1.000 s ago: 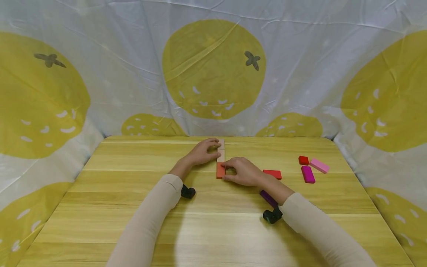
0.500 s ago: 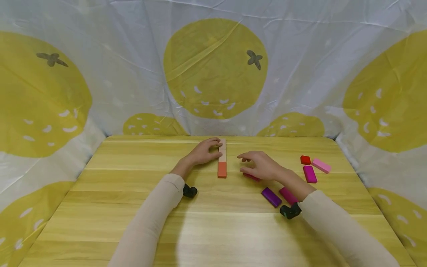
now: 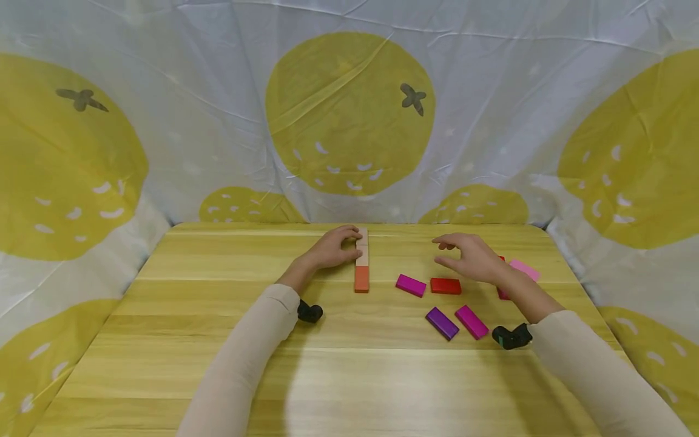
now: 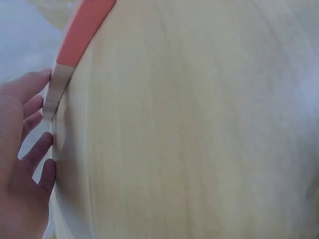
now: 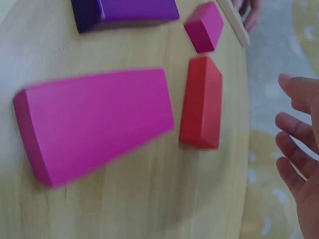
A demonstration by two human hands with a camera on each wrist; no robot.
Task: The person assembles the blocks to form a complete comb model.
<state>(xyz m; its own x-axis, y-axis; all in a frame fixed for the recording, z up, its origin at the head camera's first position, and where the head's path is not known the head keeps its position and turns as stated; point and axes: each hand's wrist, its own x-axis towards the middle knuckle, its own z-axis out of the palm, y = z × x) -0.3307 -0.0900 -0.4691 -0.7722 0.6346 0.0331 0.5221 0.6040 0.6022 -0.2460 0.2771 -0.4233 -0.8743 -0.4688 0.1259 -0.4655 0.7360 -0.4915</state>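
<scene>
Left grip (image 3: 330, 249): fingers spread in a loose curve, thumb apart from them, pinching nothing. Right grip (image 3: 469, 258): fingers parted and relaxed, raised above the desk (image 3: 136, 346), holding nothing.

Two pale blocks (image 3: 362, 252): bare-wood tone, smooth, set end to end directly right of the left grip's fingertips. The left wrist view shows their seam, and the thumb tip at their edge. Orange block (image 3: 361, 279): smooth, same row, on the side of the left grip nearer the person.

Red block (image 3: 445, 286): oblong, nearer the person than the right grip's fingertips. Magenta block (image 3: 411, 285): slanted, farther left of that grip. Purple block (image 3: 442, 323) and second magenta block (image 3: 472, 321): nearer the person than the right grip; the right wrist view shows their thick sides. Pink block (image 3: 525, 269): right of the right grip, partly behind the forearm, head view only.

Desk surface: wood-grained.
</scene>
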